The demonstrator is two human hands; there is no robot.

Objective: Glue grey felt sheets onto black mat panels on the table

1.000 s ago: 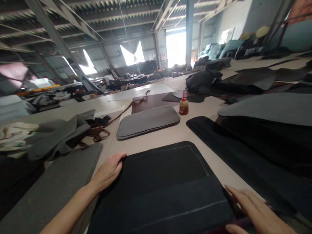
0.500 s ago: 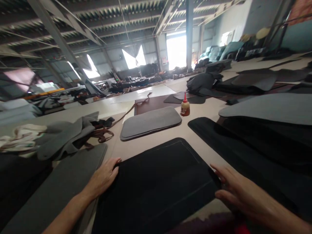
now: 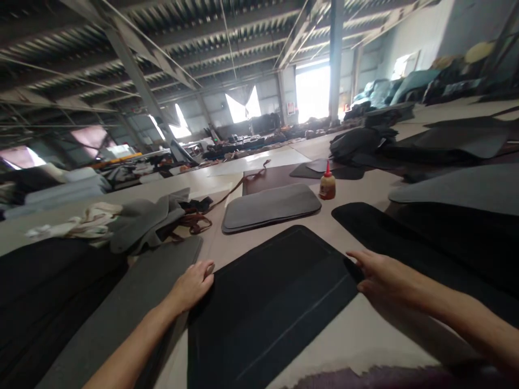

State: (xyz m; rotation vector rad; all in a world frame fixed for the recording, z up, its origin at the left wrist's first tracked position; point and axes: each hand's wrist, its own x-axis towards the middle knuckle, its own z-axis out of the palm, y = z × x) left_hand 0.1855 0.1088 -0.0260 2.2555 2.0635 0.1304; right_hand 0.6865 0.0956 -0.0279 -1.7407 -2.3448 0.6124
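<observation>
Gripping the black panel [image 3: 275, 302] on the table [image 3: 340, 335], a worker's left hand [image 3: 193, 284] and right hand [image 3: 383, 274] are closing fingers on its opposite corners. Grey pads [image 3: 271, 206] are lying beyond the panel, a red-tipped bottle [image 3: 327, 187] standing beyond its right corner. Uneven pulling could be creasing it or snagging the dark piece [image 3: 379, 227] alongside. Compared with moments earlier, the panel is sitting more turned, baring more tabletop on its near side.
</observation>
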